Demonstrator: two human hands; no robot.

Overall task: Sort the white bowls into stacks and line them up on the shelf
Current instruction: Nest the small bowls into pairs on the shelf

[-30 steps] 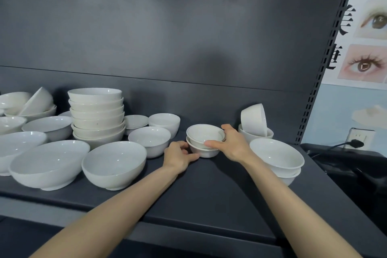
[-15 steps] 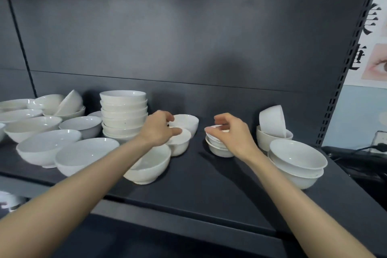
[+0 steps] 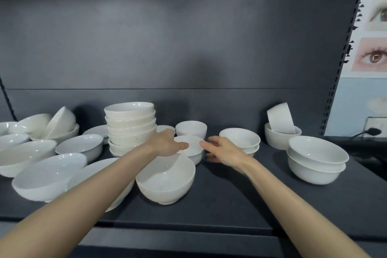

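A small white ceramic bowl [image 3: 192, 146] is gripped at its left rim by the left hand [image 3: 166, 143], the thumb laid over the edge. The right hand [image 3: 225, 153] is spread loosely beside the right rim; contact cannot be told. On the dark grey metal shelf [image 3: 230, 205], the bowl is placed between a tall stack of white ceramic bowls [image 3: 129, 125], left, and a stack of two small white bowls [image 3: 240, 140], right.

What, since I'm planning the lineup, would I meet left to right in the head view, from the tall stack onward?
Tall stack → small front bowl → small two-bowl stack → bowl with a tilted bowl inside → large two-bowl stack.
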